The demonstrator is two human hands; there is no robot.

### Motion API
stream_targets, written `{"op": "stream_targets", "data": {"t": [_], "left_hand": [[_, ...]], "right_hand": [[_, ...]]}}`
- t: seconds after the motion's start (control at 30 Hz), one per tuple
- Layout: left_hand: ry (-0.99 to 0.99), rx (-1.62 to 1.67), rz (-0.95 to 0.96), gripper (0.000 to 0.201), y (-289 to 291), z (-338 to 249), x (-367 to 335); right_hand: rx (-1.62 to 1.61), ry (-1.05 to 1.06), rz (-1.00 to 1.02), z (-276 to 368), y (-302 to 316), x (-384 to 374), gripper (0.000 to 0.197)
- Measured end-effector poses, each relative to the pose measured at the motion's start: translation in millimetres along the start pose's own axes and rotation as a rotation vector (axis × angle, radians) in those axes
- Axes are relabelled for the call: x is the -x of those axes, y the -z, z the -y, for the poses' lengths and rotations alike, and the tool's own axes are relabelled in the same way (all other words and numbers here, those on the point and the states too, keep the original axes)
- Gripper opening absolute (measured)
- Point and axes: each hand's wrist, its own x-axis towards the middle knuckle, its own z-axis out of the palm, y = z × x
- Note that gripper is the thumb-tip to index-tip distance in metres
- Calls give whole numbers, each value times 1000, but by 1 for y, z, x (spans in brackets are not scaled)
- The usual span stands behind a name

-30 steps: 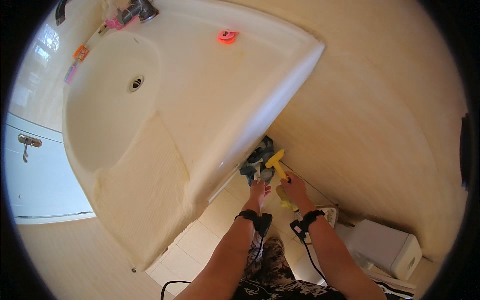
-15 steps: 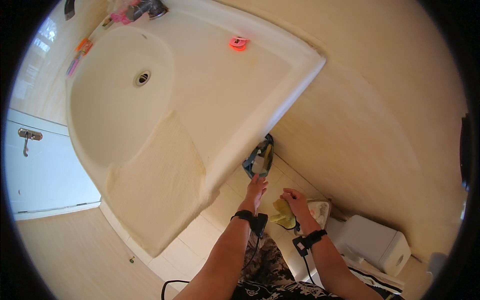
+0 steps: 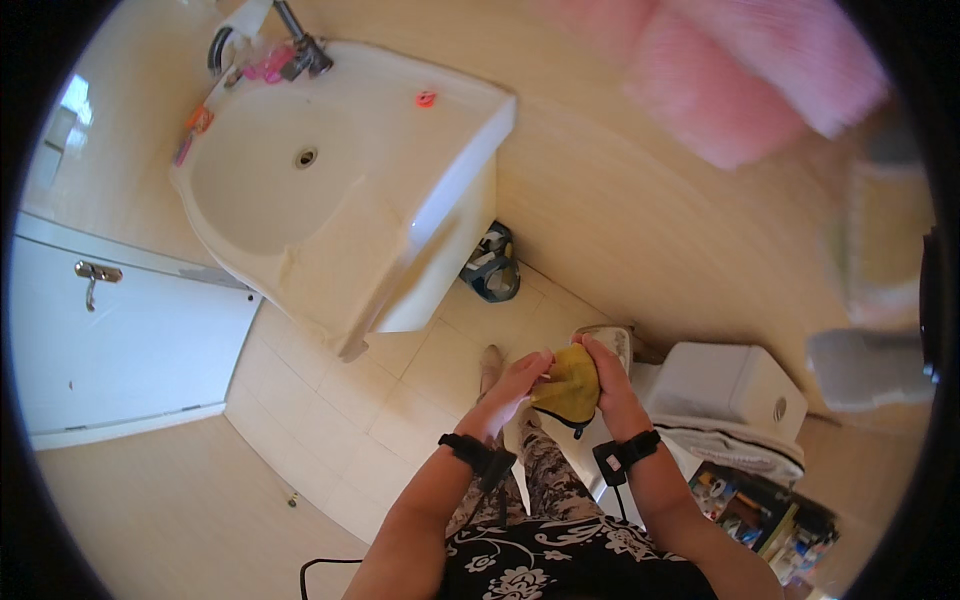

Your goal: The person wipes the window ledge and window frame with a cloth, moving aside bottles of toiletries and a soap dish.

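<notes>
A yellow cloth with a dark edge is spread between my hands, above my legs. My right hand has its fingers closed on the far right side of the cloth. My left hand is at the cloth's left side, fingertips bent against it. Just beyond my hands, a pale rimmed bin stands on the floor, partly hidden by the right hand. By the wall under the washbasin lies a dark blue-grey strappy thing, too unclear to name.
A white washbasin with a tap stands at the far left; a small orange-pink thing sits on its ledge. Pink towels hang at upper right. A white toilet is at right, a door at left.
The view has pulled back from the washbasin. My left hand has moved from near the blue-grey thing to the yellow cloth, which was in my right hand and is now spread out.
</notes>
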Motion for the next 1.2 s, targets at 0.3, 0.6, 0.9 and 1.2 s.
{"op": "stream_targets", "data": {"t": [0.3, 0.6, 0.9, 1.2], "left_hand": [[-195, -109, 297, 38, -103, 14, 86], [73, -518, 642, 35, -184, 95, 132], [311, -838, 1105, 30, -334, 259, 224], [448, -1151, 1425, 33, -466, 508, 343]], "right_hand": [[-354, 15, 128, -2, 34, 166, 54], [-567, 299, -2, -112, 98, 356, 52], [-866, 768, -394, -222, 165, 564, 47], [-1141, 1122, -616, -368, 279, 747, 49]]}}
